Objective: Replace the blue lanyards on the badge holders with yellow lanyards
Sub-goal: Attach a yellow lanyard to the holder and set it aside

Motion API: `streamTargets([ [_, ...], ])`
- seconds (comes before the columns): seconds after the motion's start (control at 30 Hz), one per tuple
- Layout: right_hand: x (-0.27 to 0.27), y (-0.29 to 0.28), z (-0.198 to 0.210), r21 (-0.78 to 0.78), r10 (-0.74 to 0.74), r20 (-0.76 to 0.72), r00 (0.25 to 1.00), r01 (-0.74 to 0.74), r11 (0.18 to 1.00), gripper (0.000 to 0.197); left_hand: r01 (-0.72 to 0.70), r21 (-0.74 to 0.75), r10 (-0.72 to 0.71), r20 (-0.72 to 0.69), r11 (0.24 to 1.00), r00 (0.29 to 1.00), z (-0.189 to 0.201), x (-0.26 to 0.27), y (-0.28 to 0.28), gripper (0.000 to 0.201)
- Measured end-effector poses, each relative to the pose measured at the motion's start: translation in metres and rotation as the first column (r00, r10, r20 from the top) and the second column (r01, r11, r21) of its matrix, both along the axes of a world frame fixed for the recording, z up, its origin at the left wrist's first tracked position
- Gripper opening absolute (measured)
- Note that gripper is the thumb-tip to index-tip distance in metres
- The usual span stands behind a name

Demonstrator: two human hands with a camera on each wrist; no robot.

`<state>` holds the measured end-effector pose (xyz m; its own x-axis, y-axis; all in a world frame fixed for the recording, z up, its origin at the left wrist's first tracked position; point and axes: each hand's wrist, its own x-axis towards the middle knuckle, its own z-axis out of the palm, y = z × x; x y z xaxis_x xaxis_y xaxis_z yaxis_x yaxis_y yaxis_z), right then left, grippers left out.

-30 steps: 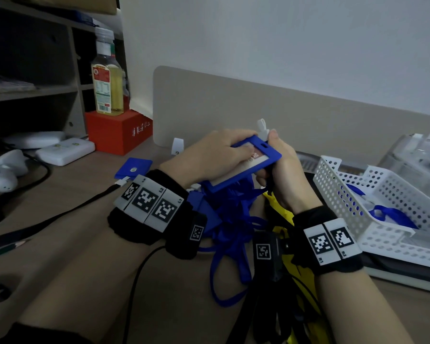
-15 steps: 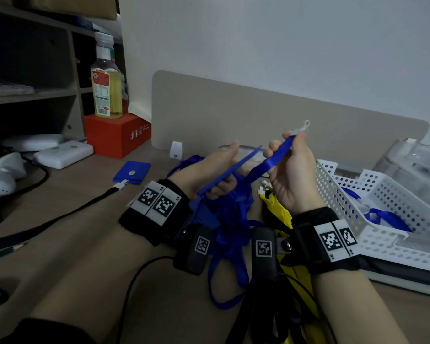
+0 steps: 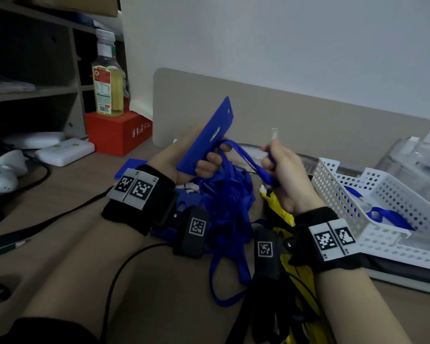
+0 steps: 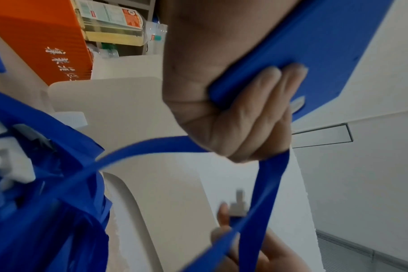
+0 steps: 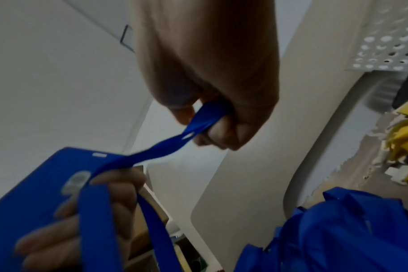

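Observation:
My left hand [image 3: 204, 162] grips a blue badge holder [image 3: 209, 137] by its lower end and holds it tilted up, back side toward me; the same holder [image 4: 326, 51] fills the top right of the left wrist view. A blue lanyard [image 3: 246, 157] runs from my left fingers to my right hand [image 3: 281, 167], which pinches the strap [image 5: 198, 127] near its white clip [image 3: 274, 133]. The strap loops over my left fingers [image 4: 252, 125]. A tangled pile of blue lanyards [image 3: 231, 207] lies on the desk below both hands. Yellow lanyards [image 3: 281, 214] lie under my right wrist.
A white perforated basket [image 3: 333, 184] with a blue lanyard inside stands at the right. A beige divider panel [image 3: 308, 115] closes the back. A red box [image 3: 117, 135] carrying a bottle [image 3: 107, 90], white devices and a black cable lie at the left. Another blue holder [image 3: 127, 165] lies flat.
The left hand has swung the badge holder from lying nearly flat to pointing up. The right hand has pulled the blue strap's clip end away from the holder, out to the right.

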<state>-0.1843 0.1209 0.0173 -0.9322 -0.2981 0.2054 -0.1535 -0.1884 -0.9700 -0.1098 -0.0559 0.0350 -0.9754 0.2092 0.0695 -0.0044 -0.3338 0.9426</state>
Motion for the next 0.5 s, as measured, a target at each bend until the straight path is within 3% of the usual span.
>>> streamTargets([
  [0.07,0.012,-0.004,0.001,0.174,0.156,-0.026,0.988,-0.149,0.973,0.044,0.013,0.044,-0.01,-0.054,0.999,0.998,-0.001,-0.002,0.001,0.032],
  [0.13,0.018,-0.004,0.0,0.354,0.301,-0.047,0.953,-0.266,0.897,0.056,0.024,0.078,-0.017,-0.09,0.997,0.996,-0.001,-0.003,0.0,0.033],
  [0.23,0.019,0.0,-0.006,0.52,0.457,-0.053,0.888,-0.366,0.772,0.043,0.032,0.118,-0.017,-0.126,0.993,0.992,-0.002,-0.005,-0.004,0.031],
  [0.33,0.022,-0.001,-0.01,0.537,0.548,-0.031,0.836,-0.449,0.715,0.021,0.142,0.153,-0.121,-0.139,0.978,0.983,-0.001,-0.007,-0.004,0.026],
  [0.4,0.022,-0.004,-0.013,0.493,0.563,0.014,0.826,-0.496,0.715,0.016,0.247,0.205,-0.22,-0.147,0.947,0.964,-0.003,-0.01,-0.005,0.035],
  [0.5,0.022,-0.008,-0.016,0.46,0.536,0.019,0.844,-0.483,0.745,0.018,0.375,0.355,-0.351,-0.133,0.856,0.927,-0.006,-0.018,-0.011,0.03],
])
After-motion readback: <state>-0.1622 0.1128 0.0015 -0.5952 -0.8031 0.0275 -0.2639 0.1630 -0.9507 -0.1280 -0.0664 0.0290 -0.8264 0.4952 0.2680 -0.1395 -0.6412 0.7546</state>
